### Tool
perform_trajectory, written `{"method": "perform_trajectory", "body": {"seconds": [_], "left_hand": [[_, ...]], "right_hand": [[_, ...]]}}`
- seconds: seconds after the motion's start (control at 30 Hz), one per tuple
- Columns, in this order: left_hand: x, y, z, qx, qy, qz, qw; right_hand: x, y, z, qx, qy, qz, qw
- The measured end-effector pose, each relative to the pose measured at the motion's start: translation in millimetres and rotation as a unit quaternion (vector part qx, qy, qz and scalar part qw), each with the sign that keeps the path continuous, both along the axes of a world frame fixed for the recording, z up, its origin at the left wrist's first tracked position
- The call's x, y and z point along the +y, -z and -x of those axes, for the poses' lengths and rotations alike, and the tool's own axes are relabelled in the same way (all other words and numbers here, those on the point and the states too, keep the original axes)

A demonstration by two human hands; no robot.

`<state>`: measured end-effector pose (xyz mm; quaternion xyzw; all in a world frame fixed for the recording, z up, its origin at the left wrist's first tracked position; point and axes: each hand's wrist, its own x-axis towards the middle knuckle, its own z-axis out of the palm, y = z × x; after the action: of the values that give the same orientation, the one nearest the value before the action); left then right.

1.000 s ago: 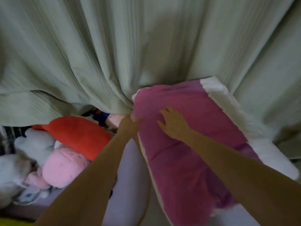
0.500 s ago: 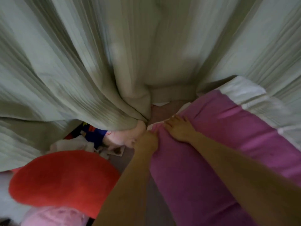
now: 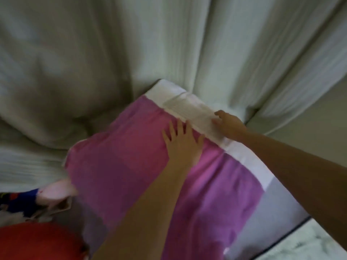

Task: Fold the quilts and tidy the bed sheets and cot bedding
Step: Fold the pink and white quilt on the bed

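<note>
My left hand (image 3: 183,142) lies flat on the pink folded quilt (image 3: 131,166), fingers straight and spread, palm pressing the cloth near its far end. My right hand (image 3: 228,126) sits just beside it on the quilt's white border strip (image 3: 189,111); its fingers curl down over the strip, though I cannot tell whether they pinch it or only press. The quilt lies on the bed with its long axis slanting from the near right up to the far left, its far short end tucked against the pale green curtain (image 3: 169,44) that hangs behind. The white strip runs along the quilt's right long edge. At the near left, beside the quilt, sit a red cushion (image 3: 37,243) and a blurred blue-patterned toy (image 3: 20,203).
</note>
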<state>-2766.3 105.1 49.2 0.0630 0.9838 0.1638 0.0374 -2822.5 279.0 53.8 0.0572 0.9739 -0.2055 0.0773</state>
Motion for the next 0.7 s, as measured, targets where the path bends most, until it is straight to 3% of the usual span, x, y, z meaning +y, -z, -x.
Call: {"method": "perform_trajectory", "body": {"seconds": [0.13,0.23,0.3,0.47,0.6,0.7], "left_hand": [[90.3,20.0,-41.8,0.045,0.072,0.054,0.995],[123.2,32.8,-55.6,0.061,0.048,0.108,0.991],[123.8,41.0,-55.7,0.092,0.042,0.137,0.985],[132.9,50.4,-58.1,0.113,0.01,0.125,0.986],[140.1,59.3,-58.8,0.127,-0.004,0.133,0.983],[144.1,69.8,-55.4,0.134,-0.007,0.131,0.982]], "right_hand": [[136.1,27.5,-65.5,-0.051,0.078,0.01,0.996],[189.6,52.7,-111.1,-0.11,0.002,0.063,0.992],[194.4,69.3,-117.7,-0.092,-0.01,0.123,0.988],[182.5,100.9,-100.8,-0.005,0.098,0.284,0.954],[172.5,111.7,-87.3,0.025,0.288,0.423,0.859],[158.3,121.3,-78.1,0.05,0.269,0.425,0.863]]}}
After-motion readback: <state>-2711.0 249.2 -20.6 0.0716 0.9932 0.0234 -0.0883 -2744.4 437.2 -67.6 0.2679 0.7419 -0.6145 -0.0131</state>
